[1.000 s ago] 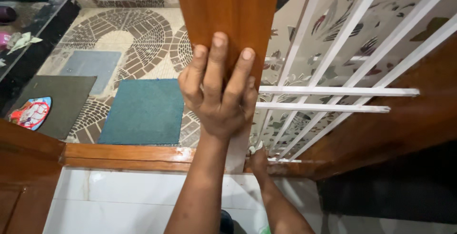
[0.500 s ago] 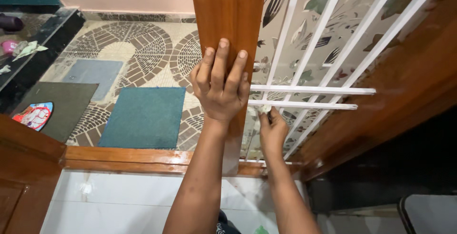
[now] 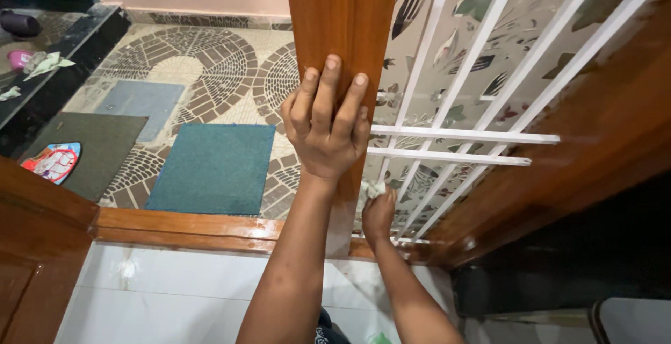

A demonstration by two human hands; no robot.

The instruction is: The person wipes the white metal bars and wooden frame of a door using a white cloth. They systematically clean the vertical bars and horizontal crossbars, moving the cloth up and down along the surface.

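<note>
Two hands share the work: the left hand [image 3: 327, 131] lies flat, fingers spread, bracing the wooden door frame [image 3: 342, 22]; the right hand [image 3: 377, 211] pinches a small white cloth [image 3: 372, 189] low against the white grille [image 3: 461, 134] (best wiped bar by bar).

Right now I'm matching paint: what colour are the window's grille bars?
White bars, seen best in the head view, over leaf-patterned glass.
</note>
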